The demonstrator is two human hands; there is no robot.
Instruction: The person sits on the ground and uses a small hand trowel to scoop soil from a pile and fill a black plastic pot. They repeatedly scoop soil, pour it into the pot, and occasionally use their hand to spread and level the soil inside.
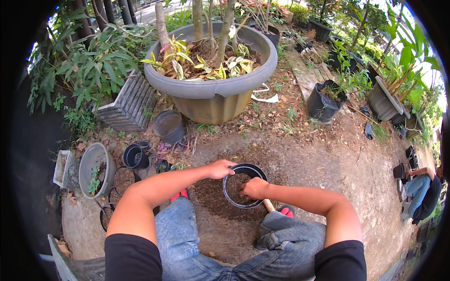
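Note:
Between my knees stands a round black plastic pot (251, 168), part filled with brown soil (233, 184). My left hand (222, 169) grips its rim at the upper left. Inside the pot, my right hand (255, 188) is pressed into the soil; its fingertips are partly hidden, so I cannot tell whether they hold anything. A wooden tool handle (269, 205) sticks out beside the pot's lower right, near my right foot. Loose dark soil (214, 198) is spread over the ground around the pot.
A large grey planter (211, 89) with small trees stands ahead. To the left are an empty black pot (135, 156), a grey pot (168, 126), a round planter (96, 172) and soil-filled pots (123, 181). A black plant bag (326, 102) stands ahead right. Another person (423, 193) sits far right.

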